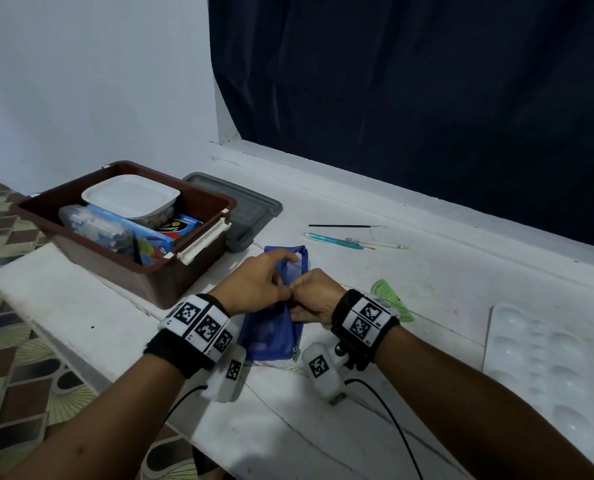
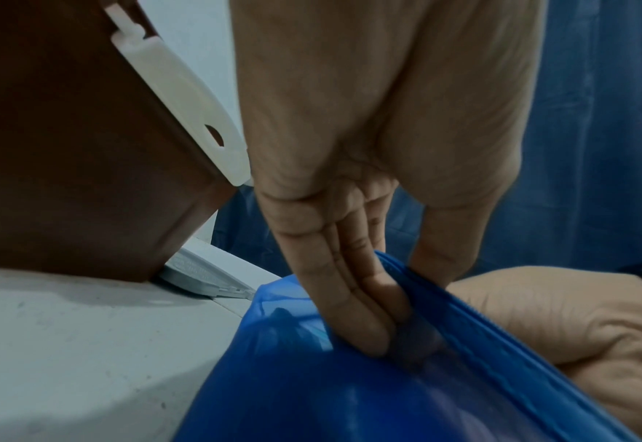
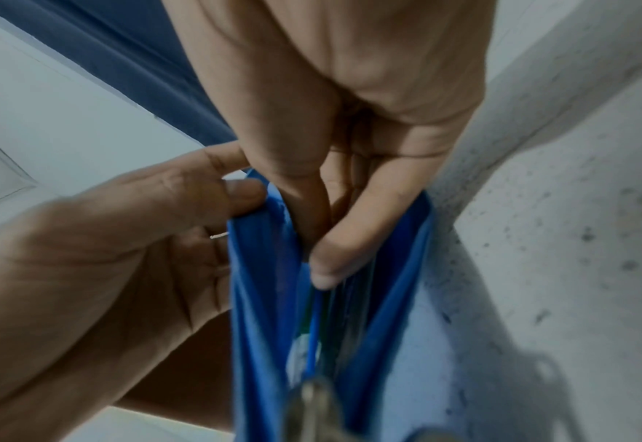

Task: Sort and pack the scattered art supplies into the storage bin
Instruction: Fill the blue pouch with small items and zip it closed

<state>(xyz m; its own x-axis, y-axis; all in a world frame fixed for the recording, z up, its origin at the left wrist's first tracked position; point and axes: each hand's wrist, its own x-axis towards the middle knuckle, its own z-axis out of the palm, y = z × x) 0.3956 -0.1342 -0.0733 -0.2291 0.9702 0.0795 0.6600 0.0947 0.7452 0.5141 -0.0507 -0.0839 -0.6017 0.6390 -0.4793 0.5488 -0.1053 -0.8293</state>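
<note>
While both hands work at its opening, the blue translucent zip pouch (image 1: pixel 277 327) lies on the white tabletop (image 1: pixel 357 410) just right of the brown plastic storage bin (image 1: pixel 115 268), its long axis running from the person's near edge away toward the dark curtain (image 1: pixel 427 81), the metal zip pull at the near end.

Left hand (image 1: pixel 254 282): fingers curled over the left lip of the pouch, thumb on the other side of the zip edge; in the left wrist view the fingers (image 2: pixel 349 299) pinch the fabric just below the zip seam. Holding the pouch.

Right hand (image 1: pixel 318 296): fingers bent down into the mouth of the pouch; in the right wrist view the fingertips (image 3: pixel 327 263) are inside the opening, between the two blue walls. Whether they pinch an item or only the pouch edge, cannot tell. Slim stick-like items are visible inside, blurred.

Bin contents: white-lidded square plastic tub (image 1: pixel 131 199), blue printed cardboard box (image 1: pixel 150 237), clear packet of small items (image 1: pixel 91 223). Grey flat plastic lid (image 1: pixel 250 209) lies behind the bin, touching it.

Loose on the table beyond the pouch: thin black-handled paintbrush (image 1: pixel 344 225), teal pen (image 1: pixel 333 240), white pen-like stick (image 1: pixel 382 244). Green transparent protractor (image 1: pixel 392 296) sits just beside the right wrist. White plastic paint palette with round wells (image 1: pixel 548 358) at the far right.
</note>
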